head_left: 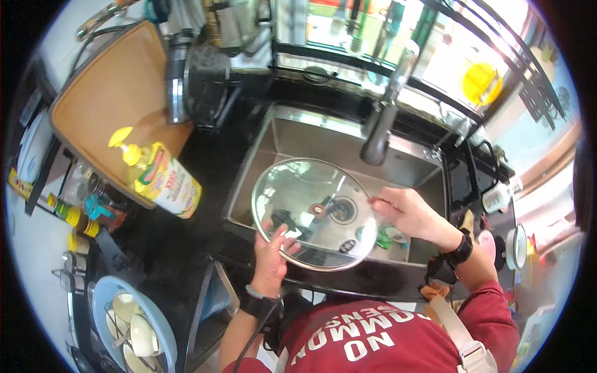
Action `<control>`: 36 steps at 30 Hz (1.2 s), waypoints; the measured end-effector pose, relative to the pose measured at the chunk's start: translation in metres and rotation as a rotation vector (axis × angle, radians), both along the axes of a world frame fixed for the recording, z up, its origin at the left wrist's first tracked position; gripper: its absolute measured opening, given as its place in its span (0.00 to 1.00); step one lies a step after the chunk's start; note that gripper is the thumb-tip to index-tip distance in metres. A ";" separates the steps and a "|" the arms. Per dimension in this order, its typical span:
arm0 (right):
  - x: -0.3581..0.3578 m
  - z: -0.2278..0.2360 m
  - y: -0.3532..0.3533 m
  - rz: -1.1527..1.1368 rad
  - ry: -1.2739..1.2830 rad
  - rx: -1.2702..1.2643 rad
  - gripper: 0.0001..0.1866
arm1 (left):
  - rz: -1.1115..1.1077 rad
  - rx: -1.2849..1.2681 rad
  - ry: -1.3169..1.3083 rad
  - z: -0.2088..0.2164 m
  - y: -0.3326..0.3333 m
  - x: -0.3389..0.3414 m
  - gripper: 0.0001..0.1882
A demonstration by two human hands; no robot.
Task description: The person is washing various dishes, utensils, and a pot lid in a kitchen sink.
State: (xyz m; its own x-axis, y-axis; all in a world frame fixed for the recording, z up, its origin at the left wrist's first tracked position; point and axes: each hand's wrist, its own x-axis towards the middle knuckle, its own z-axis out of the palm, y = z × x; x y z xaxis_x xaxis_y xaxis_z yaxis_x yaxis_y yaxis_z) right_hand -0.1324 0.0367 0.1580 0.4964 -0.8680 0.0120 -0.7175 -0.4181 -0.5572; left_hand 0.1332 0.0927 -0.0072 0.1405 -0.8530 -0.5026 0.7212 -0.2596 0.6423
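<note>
Over the sink (323, 133) I hold a round glass lid (298, 186) with a metal rim, tilted, with a small brownish fitting at its centre. My left hand (272, 258) grips the lower left of the rim, thumb and fingers on either side of the glass. At the right edge my right hand (407, 214) is closed, its fingertips pinched against the rim; anything small between them is hidden. Through the glass the drain (342, 210) shows. Some green material (383, 237) lies in the basin beneath my right hand.
The faucet (379, 137) hangs over the sink's far side. Left of the sink stand a yellow-capped pump bottle (168, 183), a brown tray (106, 99) and a dark pot-like vessel (205, 81). A blue basin (102, 298) holds dishes at lower left. A white bottle (497, 198) is at right.
</note>
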 end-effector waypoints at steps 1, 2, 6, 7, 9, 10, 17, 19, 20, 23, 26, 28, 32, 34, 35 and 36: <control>0.026 0.012 -0.009 0.049 -0.094 0.022 0.12 | 0.012 0.014 0.065 -0.001 -0.001 -0.001 0.33; 0.055 0.022 -0.020 0.132 -0.162 -0.013 0.12 | -0.001 0.005 0.072 -0.002 -0.002 -0.002 0.34; 0.178 0.046 -0.061 0.322 -0.355 -0.176 0.17 | -0.008 0.008 0.078 -0.001 -0.003 -0.003 0.35; 0.206 0.050 -0.069 0.369 -0.374 -0.247 0.17 | 0.002 0.022 0.083 -0.001 -0.004 -0.004 0.36; 0.262 0.055 -0.082 0.457 -0.424 -0.406 0.15 | 0.000 0.013 0.078 0.001 -0.004 -0.004 0.36; 0.284 0.056 -0.085 0.487 -0.441 -0.571 0.15 | -0.014 0.023 0.056 0.001 -0.004 -0.003 0.36; 0.420 0.064 -0.156 0.441 -0.098 0.120 0.21 | 0.037 -0.139 0.023 -0.007 -0.003 -0.005 0.35; 0.425 0.047 -0.168 0.402 0.001 0.052 0.20 | -0.011 -0.100 0.024 -0.010 -0.004 -0.003 0.36; 0.423 0.040 -0.171 0.428 0.057 -0.066 0.19 | -0.029 -0.089 0.022 -0.011 -0.005 -0.002 0.36; 0.414 0.023 -0.171 0.502 0.186 -0.343 0.18 | -0.059 -0.082 0.058 -0.013 -0.008 0.001 0.34; 0.402 0.020 -0.162 0.546 0.269 -0.531 0.18 | -0.111 -0.050 0.097 -0.013 -0.010 0.006 0.32; 0.395 0.020 -0.156 0.559 0.309 -0.644 0.19 | -0.144 -0.056 0.140 -0.012 -0.013 0.011 0.34; 0.386 0.019 -0.149 0.573 0.326 -0.862 0.22 | -0.143 -0.041 0.126 -0.008 -0.015 0.012 0.34; 0.375 0.019 -0.144 0.570 0.307 -0.961 0.24 | -0.133 -0.020 0.096 -0.005 -0.015 0.010 0.32; 0.367 0.019 -0.142 0.567 0.298 -1.044 0.25 | -0.132 -0.027 0.088 -0.003 -0.015 0.010 0.31; 0.353 0.017 -0.137 0.561 0.290 -1.197 0.26 | -0.108 0.001 0.017 -0.001 -0.013 0.008 0.30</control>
